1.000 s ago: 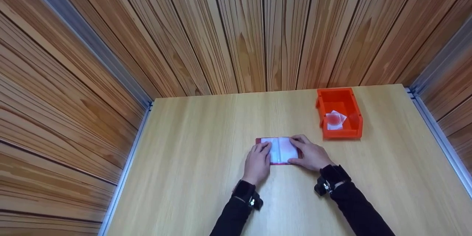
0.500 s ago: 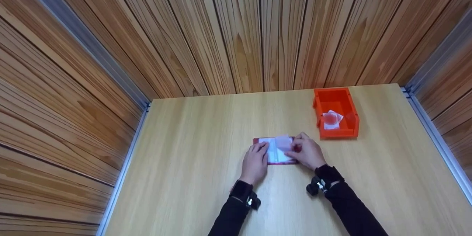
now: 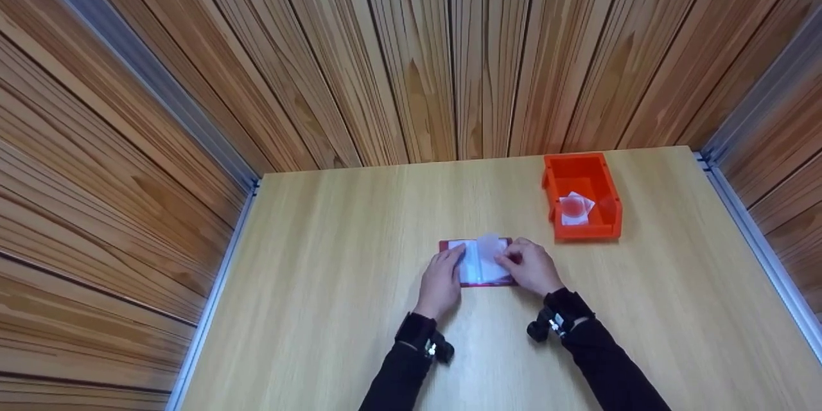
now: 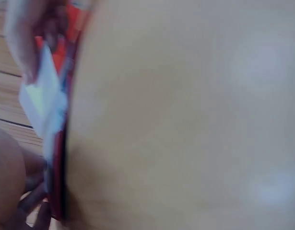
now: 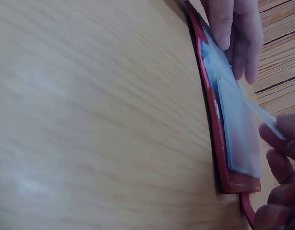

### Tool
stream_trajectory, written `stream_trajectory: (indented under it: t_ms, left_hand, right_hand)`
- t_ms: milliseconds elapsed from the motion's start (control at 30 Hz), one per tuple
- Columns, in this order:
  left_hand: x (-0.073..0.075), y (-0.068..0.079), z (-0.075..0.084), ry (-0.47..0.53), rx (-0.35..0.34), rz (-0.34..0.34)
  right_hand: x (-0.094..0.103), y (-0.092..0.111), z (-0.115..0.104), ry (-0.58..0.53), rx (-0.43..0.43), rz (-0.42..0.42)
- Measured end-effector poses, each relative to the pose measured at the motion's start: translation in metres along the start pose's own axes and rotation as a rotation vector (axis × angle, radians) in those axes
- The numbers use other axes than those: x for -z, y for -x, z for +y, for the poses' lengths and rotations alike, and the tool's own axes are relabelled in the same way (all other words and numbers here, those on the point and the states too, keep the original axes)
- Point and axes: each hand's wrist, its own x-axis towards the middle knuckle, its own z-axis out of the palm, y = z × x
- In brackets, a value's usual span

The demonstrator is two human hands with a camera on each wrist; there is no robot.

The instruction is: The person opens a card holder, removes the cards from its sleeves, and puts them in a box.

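Observation:
A small red card holder (image 3: 443, 246) lies open on the table, with clear plastic sleeves inside. My left hand (image 3: 439, 282) rests on its left half, and the right wrist view shows those fingers (image 5: 223, 28) straight over the sleeves. My right hand (image 3: 532, 266) pinches one clear sleeve page (image 3: 489, 245) between thumb and fingertips. That page (image 5: 262, 112) stands lifted at a slant, while another sleeve (image 5: 241, 139) lies flat on the right cover. In the left wrist view, the raised page (image 4: 41, 96) looks whitish and blurred.
Behind and to the right stands an orange bin (image 3: 589, 231) holding white paper pieces with a pinkish round print (image 3: 573, 207). The wooden table (image 3: 347, 257) is bounded by a plank wall (image 3: 411, 64) at the back, with metal rails at the sides.
My right hand has gone from lying at the holder's right edge to pinching and raising a sleeve page, shifting slightly left. My left hand stays on the left half.

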Motion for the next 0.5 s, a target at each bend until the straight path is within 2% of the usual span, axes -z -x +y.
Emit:
stream_trajectory:
  t_ms: [167, 233, 300, 400, 500]
  left_hand:
    - [0.008, -0.004, -0.002, 0.219, 0.073, 0.008]
    - [0.009, -0.005, -0.004, 0.274, 0.075, 0.022]
    - [0.01, -0.007, -0.006, 0.289, 0.06, 0.044]
    - [0.011, -0.007, -0.008, 0.269, 0.029, 0.072]
    - [0.01, -0.006, -0.01, 0.207, 0.001, 0.073]
  right_hand:
    - [-0.006, 0.001, -0.006, -0.125, 0.04, -0.021]
    - [-0.01, 0.002, -0.009, -0.175, 0.059, -0.034]
    - [-0.015, 0.003, -0.011, -0.198, 0.086, -0.046]
    - [-0.022, 0.005, -0.013, -0.141, 0.153, -0.068]
    - [-0.029, 0.007, -0.014, 0.003, 0.221, -0.077]
